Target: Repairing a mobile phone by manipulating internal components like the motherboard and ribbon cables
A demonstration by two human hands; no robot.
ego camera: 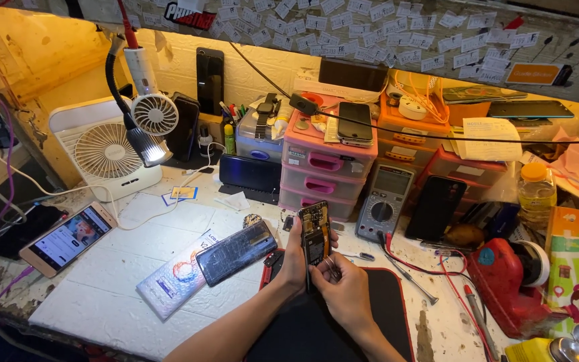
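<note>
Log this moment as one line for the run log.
left hand: holds opened phone upright | right hand: fingertips at phone's lower edge | under hands: black mat | beside: cracked phone, multimeter

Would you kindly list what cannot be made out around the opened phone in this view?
- Right hand: whatever its fingertips pinch is too small to tell.
- Opened phone: lower end hidden by both hands.
- Left hand: palm hidden, turned away.
- Black mat: near part cut by the bottom edge.

Opened phone [315,233]: black board, gold-tan parts. Mat [389,303]: black, red edging. Drawer unit [323,164]: pink, magenta handles. Multimeter [384,201]: grey, dark dial. Bench [122,261]: white, chipped and stained. Fan [107,151]: white. Bottle [536,194]: yellow, orange cap. Cracked phone [236,252]: glossy dark blue-black.
</note>
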